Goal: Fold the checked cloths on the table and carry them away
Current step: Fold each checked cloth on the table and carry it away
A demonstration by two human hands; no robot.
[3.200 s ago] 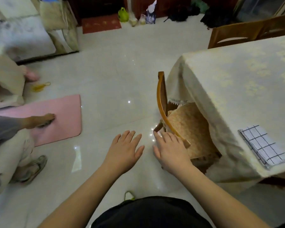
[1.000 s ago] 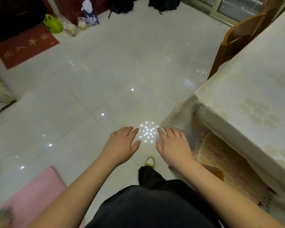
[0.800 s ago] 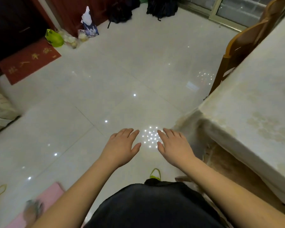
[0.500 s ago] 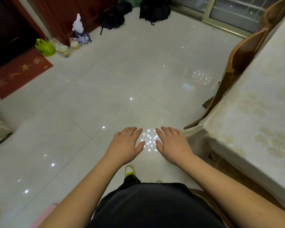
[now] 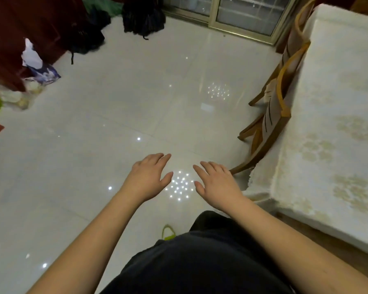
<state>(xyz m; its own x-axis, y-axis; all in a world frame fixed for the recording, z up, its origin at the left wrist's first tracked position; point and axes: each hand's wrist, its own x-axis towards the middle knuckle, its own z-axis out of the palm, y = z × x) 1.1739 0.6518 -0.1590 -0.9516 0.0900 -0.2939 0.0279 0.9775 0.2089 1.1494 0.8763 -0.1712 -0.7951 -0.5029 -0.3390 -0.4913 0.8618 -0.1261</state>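
While held out flat, left hand, right hand, fingers straight, holding nothing

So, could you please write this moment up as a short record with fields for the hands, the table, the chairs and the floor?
left hand: open, fingers straight, palm down, holds nothing
right hand: open, fingers spread, palm down, holds nothing
table: at the right, covered by a pale patterned tablecloth
checked cloths: none in view
wooden chairs: two, pushed in against the table's left side
floor: glossy pale tiles with lamp reflections
far end: dark bags by a sliding door
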